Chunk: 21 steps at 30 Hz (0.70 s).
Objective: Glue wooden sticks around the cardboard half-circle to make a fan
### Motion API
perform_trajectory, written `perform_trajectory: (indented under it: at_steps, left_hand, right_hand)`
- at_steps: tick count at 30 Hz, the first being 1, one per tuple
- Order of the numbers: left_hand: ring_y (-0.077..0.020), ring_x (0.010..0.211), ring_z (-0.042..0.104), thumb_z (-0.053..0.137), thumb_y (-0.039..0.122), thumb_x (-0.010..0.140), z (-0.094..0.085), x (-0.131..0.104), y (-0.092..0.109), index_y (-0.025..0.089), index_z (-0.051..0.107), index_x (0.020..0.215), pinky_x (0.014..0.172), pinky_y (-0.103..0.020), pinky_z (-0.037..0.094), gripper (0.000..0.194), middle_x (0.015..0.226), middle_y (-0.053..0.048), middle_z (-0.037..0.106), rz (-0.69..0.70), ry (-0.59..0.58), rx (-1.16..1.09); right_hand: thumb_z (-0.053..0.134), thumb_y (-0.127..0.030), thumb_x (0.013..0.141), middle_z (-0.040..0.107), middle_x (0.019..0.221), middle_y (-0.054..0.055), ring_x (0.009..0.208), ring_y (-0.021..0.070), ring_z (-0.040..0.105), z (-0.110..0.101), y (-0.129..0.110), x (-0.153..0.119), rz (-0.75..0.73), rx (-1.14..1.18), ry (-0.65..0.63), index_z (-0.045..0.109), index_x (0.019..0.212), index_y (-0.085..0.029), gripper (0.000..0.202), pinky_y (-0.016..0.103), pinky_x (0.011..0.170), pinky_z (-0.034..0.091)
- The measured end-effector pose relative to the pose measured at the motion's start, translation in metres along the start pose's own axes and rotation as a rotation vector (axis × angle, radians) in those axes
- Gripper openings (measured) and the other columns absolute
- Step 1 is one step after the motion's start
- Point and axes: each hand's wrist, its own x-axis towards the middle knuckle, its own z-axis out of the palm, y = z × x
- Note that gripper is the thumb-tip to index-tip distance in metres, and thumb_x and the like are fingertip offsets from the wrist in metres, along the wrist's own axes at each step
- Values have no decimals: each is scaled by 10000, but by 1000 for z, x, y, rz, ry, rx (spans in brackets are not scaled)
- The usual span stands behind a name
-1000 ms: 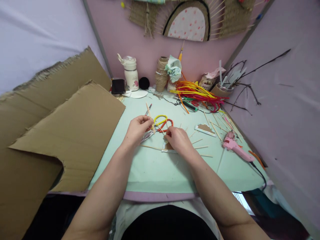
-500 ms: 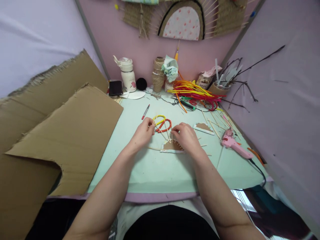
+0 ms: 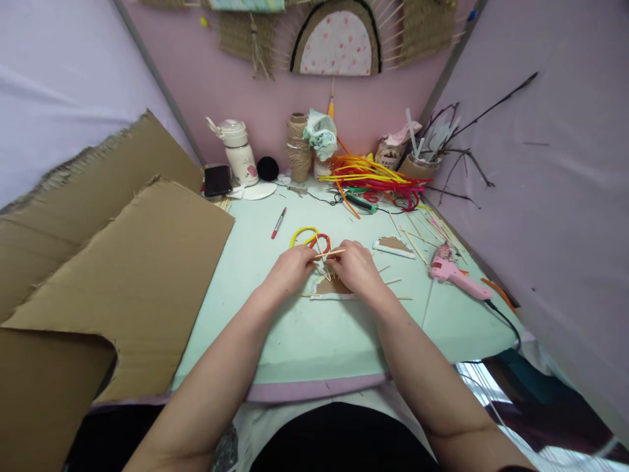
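Large cardboard sheets propped at left, off the mint table, likely to leave working room. Pink glue gun lying at right, within reach. Small cardboard arch piece flat on table centre. Left hand and right hand close together over it, fingers pinched on thin wooden stick, held level just above the arch, seemingly for lining up. Yellow and red loops just behind.

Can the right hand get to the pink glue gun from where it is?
Probably yes. The glue gun lies in the open on the table's right side, with only thin sticks on the mat between. But the right hand is pinching a wooden stick.
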Motion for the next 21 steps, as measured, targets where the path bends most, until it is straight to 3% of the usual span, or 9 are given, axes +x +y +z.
perform_trajectory:
  at_steps: [21]
  left_hand:
    - [-207, 827, 617, 555, 173, 831, 6, 2, -11, 182, 739, 842, 725, -287, 409, 184, 852, -66, 722, -33, 9, -62]
  right_hand:
    - [559, -287, 918, 675, 1031, 89, 1044, 231, 535, -1, -5, 0, 53, 35, -55, 733, 899, -193, 199, 342, 841, 312]
